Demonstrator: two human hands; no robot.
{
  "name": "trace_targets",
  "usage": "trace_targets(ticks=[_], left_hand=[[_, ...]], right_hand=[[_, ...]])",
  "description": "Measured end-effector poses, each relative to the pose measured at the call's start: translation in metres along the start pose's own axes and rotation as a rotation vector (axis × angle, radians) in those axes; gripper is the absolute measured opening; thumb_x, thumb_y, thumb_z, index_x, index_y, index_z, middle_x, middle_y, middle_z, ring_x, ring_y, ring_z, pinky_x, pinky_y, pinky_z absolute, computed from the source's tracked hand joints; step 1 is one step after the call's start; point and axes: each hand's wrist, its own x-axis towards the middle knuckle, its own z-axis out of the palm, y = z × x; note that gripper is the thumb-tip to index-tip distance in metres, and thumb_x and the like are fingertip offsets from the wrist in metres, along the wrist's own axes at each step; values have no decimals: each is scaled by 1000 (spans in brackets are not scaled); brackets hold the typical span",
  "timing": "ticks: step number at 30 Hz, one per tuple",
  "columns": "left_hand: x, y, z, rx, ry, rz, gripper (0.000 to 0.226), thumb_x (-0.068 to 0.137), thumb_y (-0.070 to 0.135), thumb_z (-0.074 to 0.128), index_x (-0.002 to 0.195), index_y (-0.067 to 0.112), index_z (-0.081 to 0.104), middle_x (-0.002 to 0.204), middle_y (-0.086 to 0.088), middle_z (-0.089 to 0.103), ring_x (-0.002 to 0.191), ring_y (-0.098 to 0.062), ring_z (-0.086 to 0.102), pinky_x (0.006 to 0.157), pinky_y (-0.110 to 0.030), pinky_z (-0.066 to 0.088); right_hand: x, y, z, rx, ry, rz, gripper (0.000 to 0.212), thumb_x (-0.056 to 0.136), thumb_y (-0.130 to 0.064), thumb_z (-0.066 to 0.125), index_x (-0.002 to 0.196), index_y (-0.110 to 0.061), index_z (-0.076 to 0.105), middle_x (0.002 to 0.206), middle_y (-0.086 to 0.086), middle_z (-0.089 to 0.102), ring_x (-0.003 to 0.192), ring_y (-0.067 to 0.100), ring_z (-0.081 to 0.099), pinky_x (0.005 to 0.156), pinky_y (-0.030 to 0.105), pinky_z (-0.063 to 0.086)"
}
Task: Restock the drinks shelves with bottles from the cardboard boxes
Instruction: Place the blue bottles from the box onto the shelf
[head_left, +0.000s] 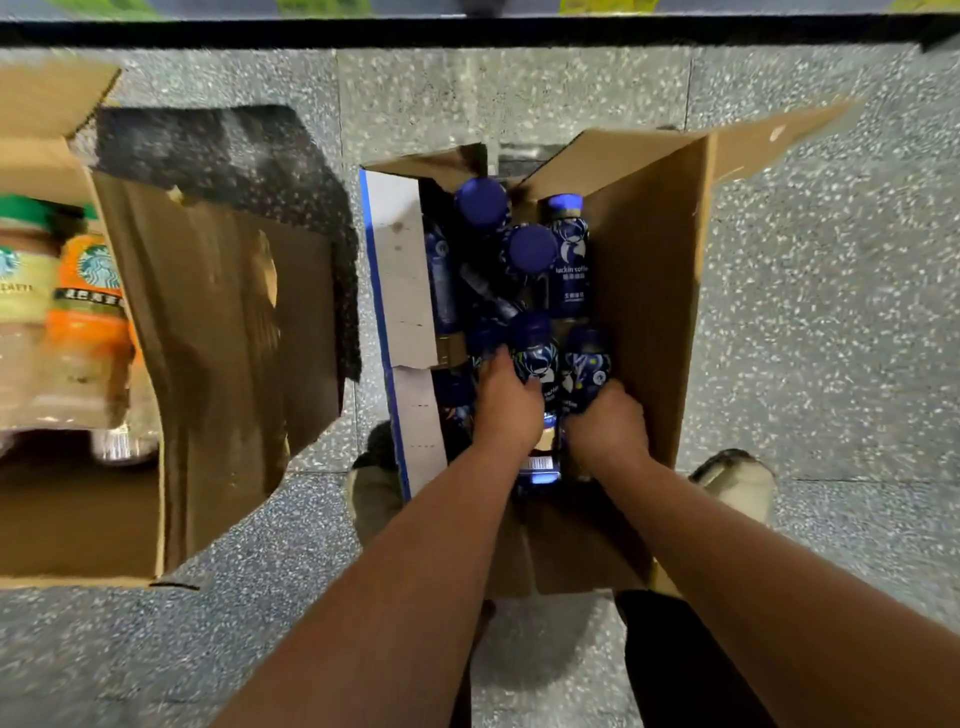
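Cardboard box (649, 312): is sitting open on the floor (831, 364). Left hand (506, 402): is curling its fingers round a blue bottle (535, 353) at the box's near end. Right hand (605, 428): is gripping the neighbouring bottle (587, 364), just beside. Remaining bottles (532, 249): are standing beyond both hands.

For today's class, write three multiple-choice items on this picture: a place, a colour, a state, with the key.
1. The orange-labelled bottle lies: A in the left box; B on the floor; C on a shelf.
2. The caps in the right box are: A red; B blue; C white.
3. The left hand and right hand: A hang empty; B fold flaps; C each grip a blue bottle.
Key: A, cardboard walls surround it; B, round blue tops show; C, fingers curl round bottle bodies.
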Motion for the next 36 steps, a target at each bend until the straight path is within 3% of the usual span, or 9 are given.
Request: trace_targets(ticks=[8,12,16,20,25,27,31,33,36], left_hand=[[25,16,6,-89,-81,-20,47,89,8,63,134,7,47,129,-15,55,118,-30,54,99,-36,45],[33,20,5,24,-163,-68,57,84,17,71,134,5,46,135,-16,48,122,-32,49,103,-41,42],[24,18,-13,-79,-209,-60,65,79,14,76,136,8,45,134,-12,51,122,-29,51,105,-38,41],[4,23,-45,-166,-167,-2,65,78,14,77,135,10,45,128,-9,59,117,-25,55,103,-37,42],[-41,59,-84,-240,-151,82,61,73,20,82,128,12,56,120,-5,65,109,-21,61,95,-33,48],[-62,75,-96,-232,-188,117,59,72,24,83,125,14,59,119,-1,65,107,-17,61,86,-27,46],[-112,109,-124,-231,-268,166,27,76,29,80,98,22,66,85,11,66,75,-2,61,66,-20,47],[-137,123,-138,-291,-273,175,18,78,26,79,92,22,69,79,12,66,66,2,62,62,-16,48],[-175,143,-156,-420,-277,209,19,83,21,73,99,10,71,84,4,69,69,-1,64,72,-18,51]], right_hand=[[16,8,-4,139,2,13,52,79,-20,74,121,-3,49,122,16,60,112,34,58,89,39,47],[15,10,-4,257,5,27,57,75,-12,77,123,-5,47,122,14,59,112,31,58,91,39,48],[9,8,-9,423,-83,43,62,70,1,76,122,-9,46,119,12,59,109,31,59,95,46,49],[-13,1,-18,650,-197,35,54,68,8,76,111,-10,49,105,9,64,93,26,63,81,38,52],[-58,-8,-51,805,-234,-12,54,61,20,70,104,-10,59,96,14,70,90,34,68,84,48,55],[-78,-10,-72,800,-217,-34,55,61,22,67,106,-8,60,91,11,70,86,31,68,78,43,57],[-120,-19,-117,829,-221,-80,52,59,22,67,103,-5,65,95,16,71,85,33,66,79,41,55],[-144,-28,-138,844,-236,-132,49,58,21,68,100,-4,65,92,16,70,85,31,65,79,40,54],[-179,-41,-167,838,-237,-230,53,56,14,71,106,-1,64,98,19,71,86,28,66,79,37,54]])
